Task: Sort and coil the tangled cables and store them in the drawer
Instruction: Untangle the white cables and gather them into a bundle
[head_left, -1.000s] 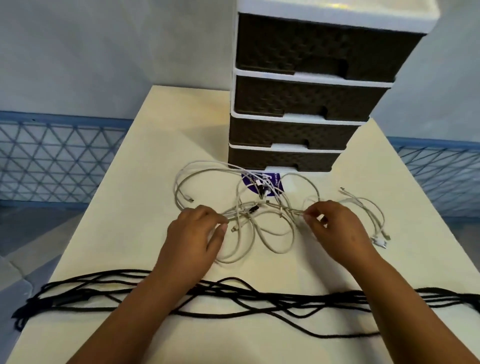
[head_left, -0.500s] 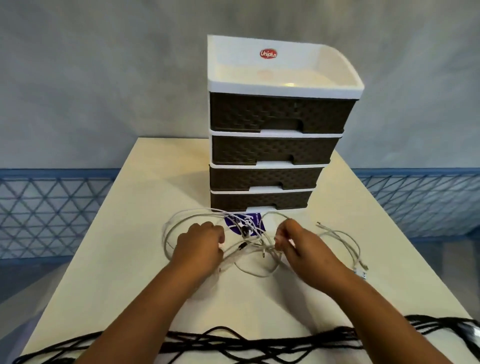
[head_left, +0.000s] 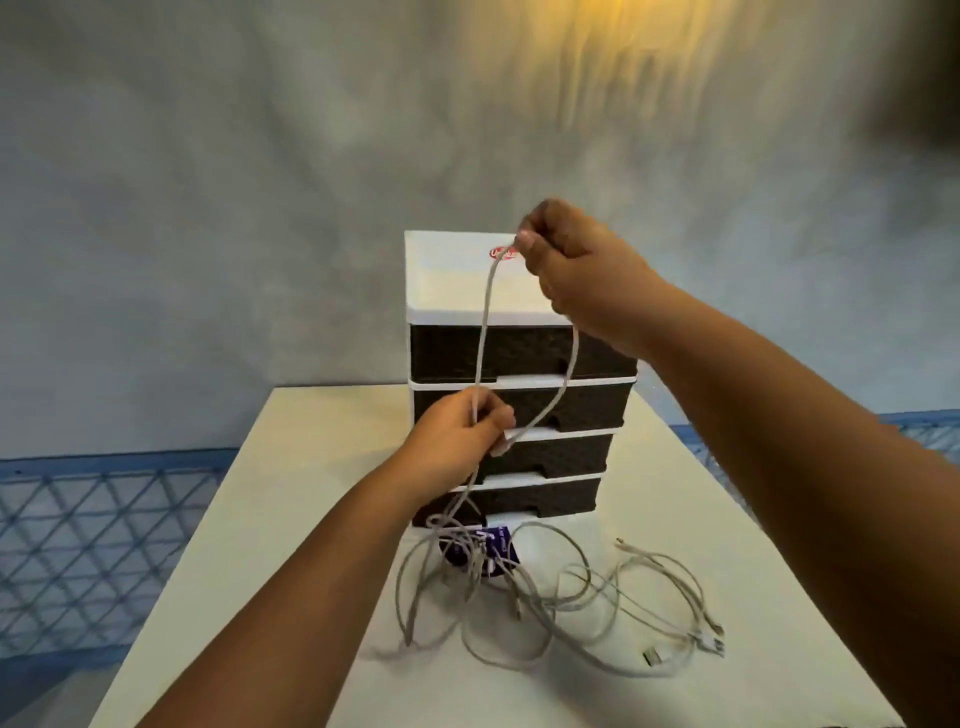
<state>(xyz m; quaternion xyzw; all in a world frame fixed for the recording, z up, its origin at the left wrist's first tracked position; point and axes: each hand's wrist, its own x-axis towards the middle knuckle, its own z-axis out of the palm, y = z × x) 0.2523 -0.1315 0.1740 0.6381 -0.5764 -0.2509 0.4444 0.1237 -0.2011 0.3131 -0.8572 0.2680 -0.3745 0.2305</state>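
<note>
Two hands pinching one white cable, right hand raised, left hand lower, drawer unit behind

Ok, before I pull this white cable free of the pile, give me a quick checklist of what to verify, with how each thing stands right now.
1. Right hand pinches the lifted white cable at its top: ok.
2. Left hand grips the same cable lower down: ok.
3. Cable free of the tangle on the table: not ok, its lower part runs into the pile.
4. Which end belongs to this cable: cannot tell; connectors lie at the pile's right edge.
5. A drawer open on the drawer unit: not ok, all four look closed.
6. Black cables: cannot tell, not in view.
</note>
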